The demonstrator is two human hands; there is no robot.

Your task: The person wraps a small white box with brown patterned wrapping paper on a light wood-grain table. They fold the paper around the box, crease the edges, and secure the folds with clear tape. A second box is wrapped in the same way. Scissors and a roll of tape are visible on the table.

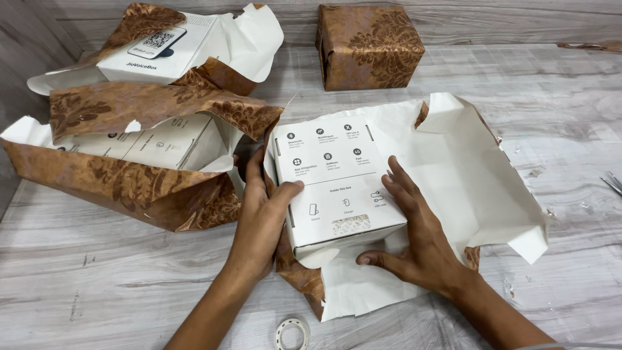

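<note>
A white cardboard box (332, 181) with small printed icons lies on an opened sheet of brown floral wrapping paper (466, 175), white side up. My left hand (262, 217) grips the box's left side, thumb on its top face. Against the box's right side and front corner rests my right hand (414, 227), fingers spread on the paper, thumb under the front edge.
Two more white boxes sit half unwrapped in brown paper at the left (139, 146) and back left (165, 48). A fully wrapped brown box (369, 45) stands at the back. A tape roll (293, 334) lies near the front edge; metal scissor tips (612, 183) show at the right.
</note>
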